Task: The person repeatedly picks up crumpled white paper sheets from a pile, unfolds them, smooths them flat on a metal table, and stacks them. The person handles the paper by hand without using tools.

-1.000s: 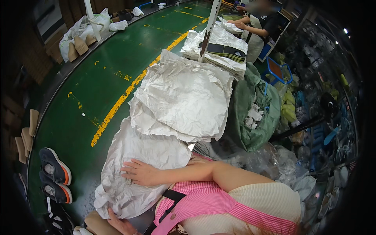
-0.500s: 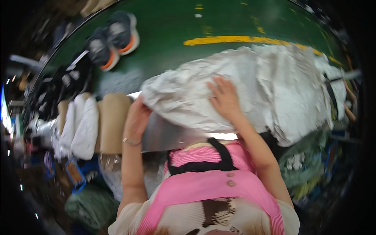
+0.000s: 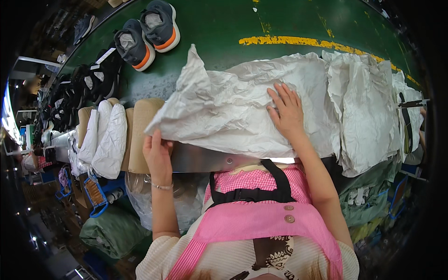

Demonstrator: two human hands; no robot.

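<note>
A large sheet of crumpled white paper stretches across the bench before me, more of it bunched in layers at the right. At its near left corner, my left hand is closed, pinching the edge between thumb and fingers. The far left corner of the sheet stands up in a peak. My right hand lies flat on the middle of the paper, fingers stretched out and holding nothing.
Dark grey sneakers with orange heels stand beyond the paper, left. Tan padded forms and white-wrapped rolls lie by my left hand, black shoes behind them. A yellow line crosses the green bench.
My left hand has drawn the near left corner of the paper out to the left and toward me. The far left corner has risen into a peak. My right hand stays on the sheet.
</note>
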